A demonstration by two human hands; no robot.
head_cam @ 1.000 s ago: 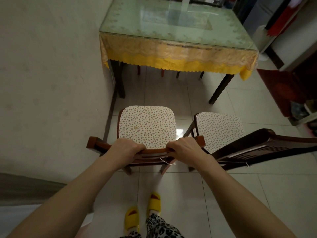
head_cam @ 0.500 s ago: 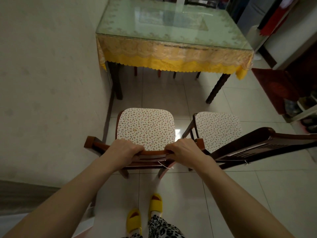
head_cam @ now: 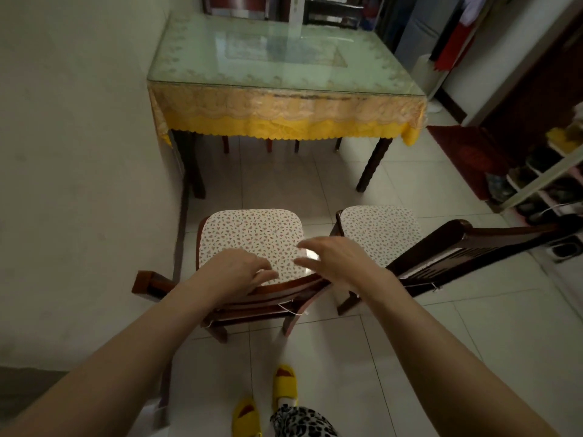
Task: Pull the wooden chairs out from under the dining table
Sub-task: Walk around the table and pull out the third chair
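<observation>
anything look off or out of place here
Little stands out. Both chairs, left and right, stand upright, clear of the table, cushions flat. Thin white strings dangle loose from the chair backs. Both hands, left and right, hover open over the left chair's back.

Two wooden chairs stood clear of the dining table [head_cam: 284,74] on the tiled floor: the left chair [head_cam: 249,241] near the wall and the right chair [head_cam: 381,231] beside it. Each carried one patterned cushion, two in all. One table was in view, with three of its dark legs visible. Four thinner legs showed beyond its far edge. Two hands, the left hand [head_cam: 235,269] and the right hand [head_cam: 339,260], were seen, and two yellow slippers [head_cam: 284,386].
</observation>
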